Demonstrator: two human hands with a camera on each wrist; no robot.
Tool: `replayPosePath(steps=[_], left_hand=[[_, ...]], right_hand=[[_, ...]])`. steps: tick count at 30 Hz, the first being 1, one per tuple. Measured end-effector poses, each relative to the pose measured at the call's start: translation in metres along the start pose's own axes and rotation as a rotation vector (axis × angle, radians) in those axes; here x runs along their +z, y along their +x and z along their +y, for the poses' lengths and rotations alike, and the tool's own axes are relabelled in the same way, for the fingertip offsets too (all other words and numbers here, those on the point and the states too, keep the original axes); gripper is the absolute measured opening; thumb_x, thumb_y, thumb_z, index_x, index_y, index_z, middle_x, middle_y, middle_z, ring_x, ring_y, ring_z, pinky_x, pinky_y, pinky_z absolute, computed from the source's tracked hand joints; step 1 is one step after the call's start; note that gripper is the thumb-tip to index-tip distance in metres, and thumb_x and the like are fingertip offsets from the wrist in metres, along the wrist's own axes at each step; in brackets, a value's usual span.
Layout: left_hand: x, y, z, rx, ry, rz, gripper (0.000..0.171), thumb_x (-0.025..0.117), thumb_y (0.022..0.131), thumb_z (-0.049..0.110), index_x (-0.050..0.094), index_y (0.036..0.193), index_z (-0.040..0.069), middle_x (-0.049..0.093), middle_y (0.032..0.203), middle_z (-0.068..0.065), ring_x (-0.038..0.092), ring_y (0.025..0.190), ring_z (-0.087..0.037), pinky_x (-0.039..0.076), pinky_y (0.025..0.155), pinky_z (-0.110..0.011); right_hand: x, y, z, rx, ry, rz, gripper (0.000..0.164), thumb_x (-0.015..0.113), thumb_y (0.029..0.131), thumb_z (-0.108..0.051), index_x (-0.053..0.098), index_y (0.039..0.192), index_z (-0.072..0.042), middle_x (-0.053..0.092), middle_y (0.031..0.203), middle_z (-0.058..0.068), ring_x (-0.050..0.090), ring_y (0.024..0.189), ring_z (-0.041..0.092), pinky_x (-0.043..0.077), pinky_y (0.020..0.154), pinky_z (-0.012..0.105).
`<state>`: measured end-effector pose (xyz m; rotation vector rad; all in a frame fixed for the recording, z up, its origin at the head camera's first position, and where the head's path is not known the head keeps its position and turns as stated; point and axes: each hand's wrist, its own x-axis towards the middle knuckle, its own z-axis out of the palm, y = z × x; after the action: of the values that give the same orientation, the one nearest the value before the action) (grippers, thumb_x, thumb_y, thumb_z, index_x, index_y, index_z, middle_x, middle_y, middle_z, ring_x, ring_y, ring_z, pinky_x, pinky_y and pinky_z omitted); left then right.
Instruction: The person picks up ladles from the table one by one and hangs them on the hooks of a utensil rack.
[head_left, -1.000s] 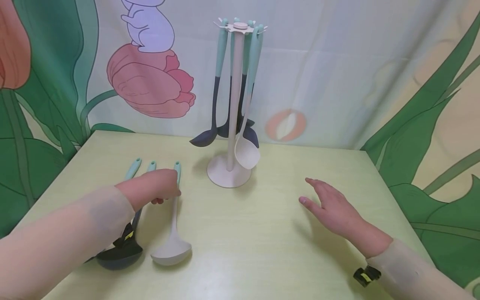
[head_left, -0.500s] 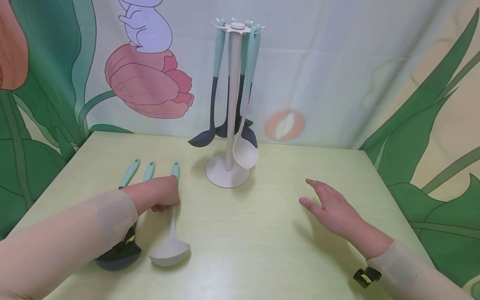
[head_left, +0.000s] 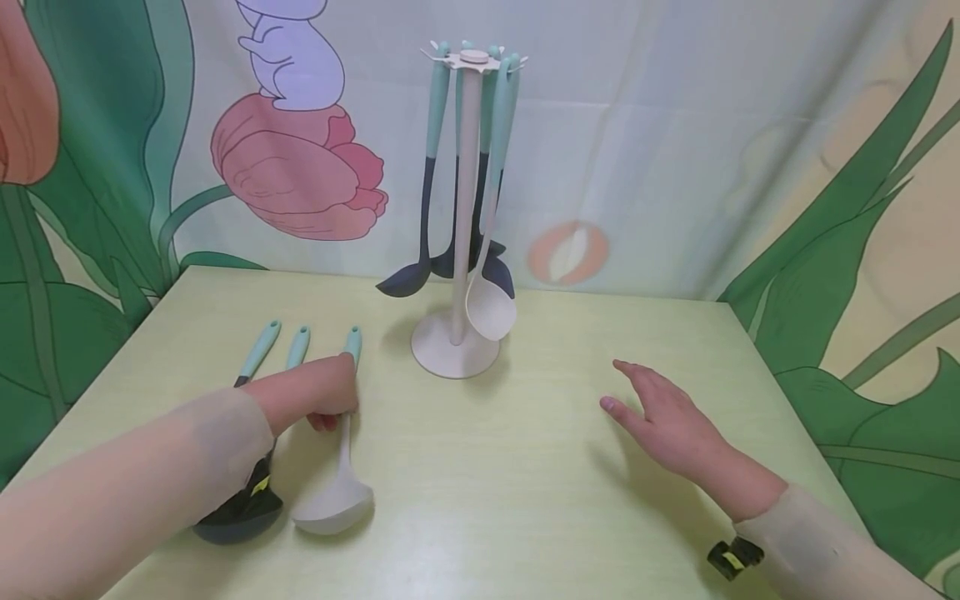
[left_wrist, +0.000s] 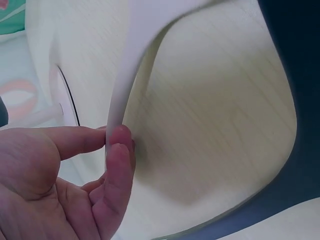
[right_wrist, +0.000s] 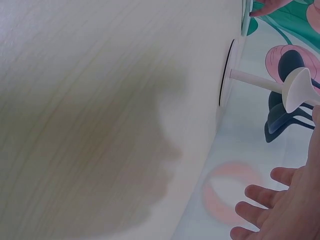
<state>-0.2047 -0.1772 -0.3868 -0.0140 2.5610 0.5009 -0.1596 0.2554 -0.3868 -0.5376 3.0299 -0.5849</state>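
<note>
On the left of the table my left hand (head_left: 318, 392) pinches the handle of a white ladle (head_left: 335, 504) with a teal grip end. The left wrist view shows thumb and fingertips on its pale shaft (left_wrist: 125, 85). The ladle's bowl points toward me. Beside it lie a dark ladle (head_left: 240, 527) with a teal handle (head_left: 297, 346) and another teal-handled utensil (head_left: 258, 350), both partly hidden by my left forearm. My right hand (head_left: 667, 421) hovers above the table's right side, fingers relaxed, holding nothing.
A pale utensil stand (head_left: 465, 200) with a round base (head_left: 437, 357) rises at the back middle. Several teal-handled utensils hang from it, among them a white spoon (head_left: 491, 310) and a dark ladle (head_left: 405, 280). A patterned curtain (head_left: 660, 167) hangs behind the table (head_left: 540, 492).
My left hand has moved slightly toward me along the white ladle's handle, and the ladle's bowl has shifted a little left. The right hand has stayed where it was.
</note>
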Motion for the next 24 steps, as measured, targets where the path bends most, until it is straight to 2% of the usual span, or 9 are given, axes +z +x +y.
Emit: replayPosePath(steps=[3,8,16,24], left_hand=[[0.000,0.000,-0.003,0.004,-0.034,0.011,0.063,0.055,0.089,-0.003,0.018,0.138,-0.016,0.064,0.066,-0.016,0.063,0.050,-0.020,0.057,0.046,-0.028],[-0.002,0.002,-0.009,0.005,-0.109,0.042,0.079,0.051,0.090,-0.006,0.000,0.149,-0.007,0.060,0.076,-0.019,0.062,0.056,-0.022,0.057,0.046,-0.028],[-0.008,0.005,-0.012,0.004,-0.161,0.094,0.079,0.049,0.093,-0.002,-0.004,0.152,0.000,0.051,0.106,-0.031,0.063,0.054,-0.023,0.058,0.047,-0.030],[-0.018,0.005,-0.019,0.048,-0.256,0.143,0.079,0.047,0.093,-0.002,-0.004,0.153,0.006,0.051,0.103,-0.030,0.062,0.058,-0.025,0.059,0.049,-0.032]], right_hand=[[0.000,0.000,0.000,0.002,-0.002,-0.002,0.074,0.040,0.098,-0.058,0.029,0.150,-0.005,0.033,0.149,0.017,0.027,0.134,0.034,0.028,0.106,0.060],[0.001,0.001,-0.001,0.000,-0.006,0.000,0.075,0.039,0.098,-0.059,0.029,0.150,-0.006,0.033,0.150,0.017,0.026,0.134,0.034,0.028,0.106,0.060],[0.001,0.002,-0.002,0.004,-0.006,-0.001,0.075,0.039,0.098,-0.059,0.029,0.150,-0.007,0.033,0.150,0.017,0.026,0.134,0.035,0.028,0.106,0.060],[0.001,0.002,-0.002,0.006,-0.007,0.002,0.074,0.040,0.098,-0.058,0.029,0.151,-0.007,0.033,0.150,0.017,0.026,0.134,0.035,0.028,0.106,0.060]])
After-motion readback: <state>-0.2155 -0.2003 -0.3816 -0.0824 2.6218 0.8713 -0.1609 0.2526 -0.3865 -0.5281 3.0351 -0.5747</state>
